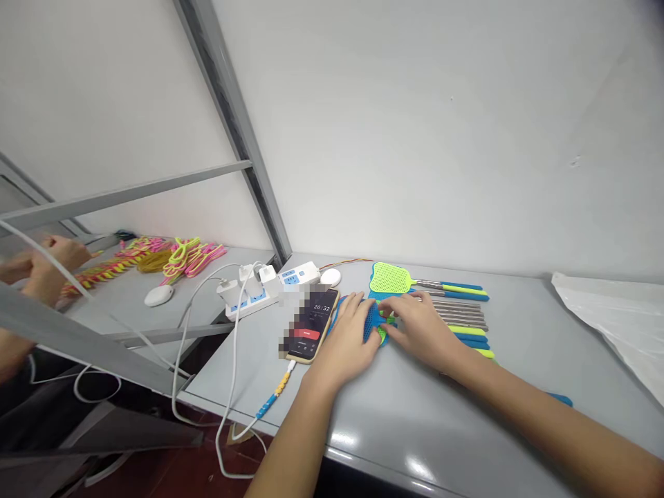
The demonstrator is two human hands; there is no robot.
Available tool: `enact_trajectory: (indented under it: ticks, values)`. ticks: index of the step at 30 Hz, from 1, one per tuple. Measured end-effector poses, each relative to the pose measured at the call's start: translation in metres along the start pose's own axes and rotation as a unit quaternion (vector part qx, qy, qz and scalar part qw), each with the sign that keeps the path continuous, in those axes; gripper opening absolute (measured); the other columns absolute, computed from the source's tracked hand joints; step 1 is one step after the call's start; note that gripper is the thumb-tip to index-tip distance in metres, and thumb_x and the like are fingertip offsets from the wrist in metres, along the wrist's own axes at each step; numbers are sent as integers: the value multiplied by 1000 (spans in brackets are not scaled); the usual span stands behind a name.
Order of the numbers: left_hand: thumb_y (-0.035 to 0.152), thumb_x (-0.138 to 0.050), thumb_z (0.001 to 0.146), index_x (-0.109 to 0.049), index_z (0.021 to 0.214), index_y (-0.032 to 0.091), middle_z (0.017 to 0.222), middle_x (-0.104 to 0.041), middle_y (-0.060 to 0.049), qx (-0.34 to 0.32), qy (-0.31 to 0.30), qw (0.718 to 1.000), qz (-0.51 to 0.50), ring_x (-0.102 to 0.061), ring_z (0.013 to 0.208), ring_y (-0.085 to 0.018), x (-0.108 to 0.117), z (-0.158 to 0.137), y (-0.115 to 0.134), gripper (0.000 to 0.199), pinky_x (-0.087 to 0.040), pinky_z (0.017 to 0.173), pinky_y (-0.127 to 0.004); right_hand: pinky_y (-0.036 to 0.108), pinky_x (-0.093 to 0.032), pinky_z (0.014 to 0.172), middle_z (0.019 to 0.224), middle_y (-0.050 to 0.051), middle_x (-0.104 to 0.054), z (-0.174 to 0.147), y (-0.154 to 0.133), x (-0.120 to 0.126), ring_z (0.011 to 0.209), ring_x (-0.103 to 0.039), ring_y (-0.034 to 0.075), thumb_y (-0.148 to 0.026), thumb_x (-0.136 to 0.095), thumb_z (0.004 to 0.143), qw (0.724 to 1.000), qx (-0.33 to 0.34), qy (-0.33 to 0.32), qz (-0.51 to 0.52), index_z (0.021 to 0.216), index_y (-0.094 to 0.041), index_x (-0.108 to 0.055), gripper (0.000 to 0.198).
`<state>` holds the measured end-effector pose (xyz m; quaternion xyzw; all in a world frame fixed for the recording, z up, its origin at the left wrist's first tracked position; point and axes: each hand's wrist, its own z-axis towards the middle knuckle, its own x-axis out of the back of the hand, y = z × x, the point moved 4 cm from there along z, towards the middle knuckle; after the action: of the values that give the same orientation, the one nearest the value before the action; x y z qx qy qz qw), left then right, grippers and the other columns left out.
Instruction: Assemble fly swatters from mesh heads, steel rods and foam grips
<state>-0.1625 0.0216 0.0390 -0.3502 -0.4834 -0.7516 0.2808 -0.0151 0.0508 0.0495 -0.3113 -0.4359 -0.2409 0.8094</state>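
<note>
My left hand [350, 332] lies with outstretched fingers over a blue perforated fly swatter head [372, 318] on the grey table. Beside it, my right hand [418, 325] has thumb and fingers bent together at the neck of that swatter; its grip is partly hidden. Just behind my hands is a lime-green swatter head [391, 278], with a blue one partly under it. Several metal rods [461, 312] and blue and green handles [469, 287] lie side by side to the right, partly covered by my right hand and forearm.
A phone [314, 321] on a charging cable lies left of my hands. Behind it are power strips [254, 301] with white plugs and a round white device [330, 277]. A metal post [238, 124] stands left; beyond, another person's hands [59, 259] and colourful cords [191, 257]. White sheeting [617, 311] lies right.
</note>
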Motion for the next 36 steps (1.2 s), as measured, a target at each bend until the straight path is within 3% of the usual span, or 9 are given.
enact_trajectory:
  ticks: [11,19,27,32,36]
  values:
    - [21,-51,86,-44,133,25,151,-34,-6,-2,-5,1000,-22,-21,143,-23,3,-1,7,47,-25,115,-45,48,-23,106,87,-2,-70,-4,4,17,85,-65,16,-17,-57,87,999,24,31,-9,110,-23,-51,24]
    - [22,-50,87,-43,135,25,152,-32,-8,-1,-22,999,-37,-21,143,-24,2,-2,6,48,-26,114,-46,50,-23,107,89,-1,-69,-13,13,20,89,-64,17,-20,-58,89,999,33,11,-17,108,-23,-52,20]
    - [25,-48,89,-42,134,27,156,-24,-6,2,-45,998,-48,-15,145,-24,-2,0,12,46,-22,116,-46,44,-36,97,107,4,-66,-42,20,40,101,-59,20,-22,-51,93,996,35,-61,-45,111,-23,-56,18]
    - [25,-42,92,-39,137,27,156,-23,-5,3,-47,997,-58,-15,145,-22,-7,6,15,45,-19,117,-43,42,-40,89,116,10,-60,-46,16,30,104,-55,23,-28,-52,93,991,55,-85,-86,129,-21,-48,37]
    - [21,-37,93,-37,140,21,156,-24,-9,10,-32,998,-53,-16,145,-22,-8,18,15,46,-18,117,-41,42,-41,88,113,10,-60,-38,9,21,101,-56,24,-28,-56,90,990,65,-95,-86,132,-22,-47,43]
